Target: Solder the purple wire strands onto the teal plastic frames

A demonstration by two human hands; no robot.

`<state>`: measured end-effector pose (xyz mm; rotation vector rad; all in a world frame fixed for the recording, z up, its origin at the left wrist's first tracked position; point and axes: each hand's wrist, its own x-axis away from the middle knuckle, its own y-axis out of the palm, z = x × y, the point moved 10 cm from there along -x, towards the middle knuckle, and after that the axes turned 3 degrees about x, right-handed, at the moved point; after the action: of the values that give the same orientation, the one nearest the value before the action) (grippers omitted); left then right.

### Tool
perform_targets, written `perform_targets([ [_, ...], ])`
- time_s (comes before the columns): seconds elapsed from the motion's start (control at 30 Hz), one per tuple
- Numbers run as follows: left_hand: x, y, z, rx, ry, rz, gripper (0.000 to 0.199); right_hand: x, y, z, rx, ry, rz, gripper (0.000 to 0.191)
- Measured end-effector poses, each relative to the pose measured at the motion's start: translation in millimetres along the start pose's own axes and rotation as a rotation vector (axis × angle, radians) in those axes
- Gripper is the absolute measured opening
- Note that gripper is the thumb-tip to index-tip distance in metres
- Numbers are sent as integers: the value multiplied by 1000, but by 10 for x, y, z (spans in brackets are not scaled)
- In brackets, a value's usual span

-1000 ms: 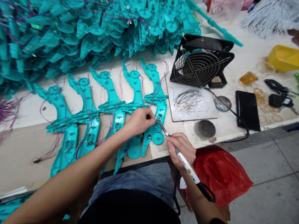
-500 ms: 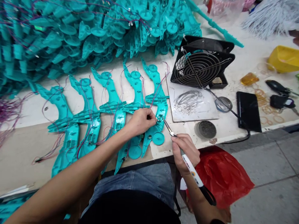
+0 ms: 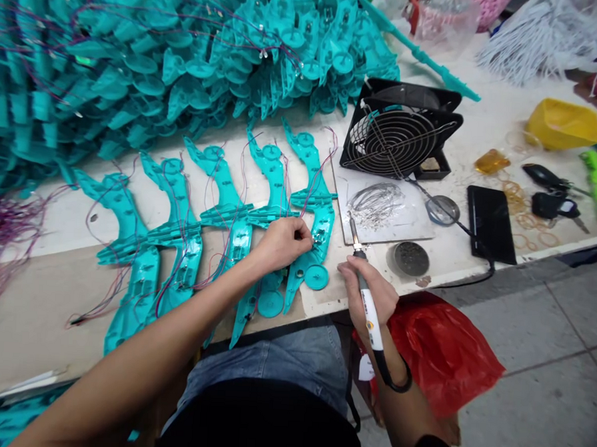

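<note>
My right hand (image 3: 372, 291) is wrapped around a soldering iron (image 3: 369, 307) with a white and grey handle. Its metal tip points up over the edge of a white board (image 3: 403, 222), where a tangle of thin solder wire (image 3: 377, 204) lies. My left hand (image 3: 287, 241) is pinched closed over the rightmost teal plastic part (image 3: 323, 218); what sits between the fingertips is too small to make out. Thin red and purple wires (image 3: 317, 178) run down this part to beside those fingers. More teal parts (image 3: 230, 186) with wires lie in a row to the left.
A large heap of teal parts (image 3: 187, 64) fills the back left. Right of my hands are a black fan (image 3: 401, 132), a round dark tin (image 3: 411, 258), a black phone (image 3: 491, 223), keys (image 3: 554, 205) and a yellow container (image 3: 564, 124). A red bag (image 3: 446, 351) hangs below the table edge.
The soldering iron has swung away from the teal part, its tip now up and to the right by the white board. My left hand stays pinched in place.
</note>
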<state>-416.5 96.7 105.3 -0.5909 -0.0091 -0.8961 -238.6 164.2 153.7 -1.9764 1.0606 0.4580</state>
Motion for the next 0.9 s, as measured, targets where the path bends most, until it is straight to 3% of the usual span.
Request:
perform_targets([
  [0.3, -22, 20, -10, -17, 45, 5, 7, -149, 281, -6, 103, -113, -71, 26],
  [0.47, 3, 20, 6, -18, 61, 40, 7, -244, 504, 59, 207, -33, -161, 26],
  [0.67, 402, -70, 10, 224, 90, 226, 57, -288, 699, 106, 236, 78, -266, 38],
  [0.9, 699, 138, 250, 145, 116, 146, 59, -293, 760, 151, 92, 112, -267, 41],
])
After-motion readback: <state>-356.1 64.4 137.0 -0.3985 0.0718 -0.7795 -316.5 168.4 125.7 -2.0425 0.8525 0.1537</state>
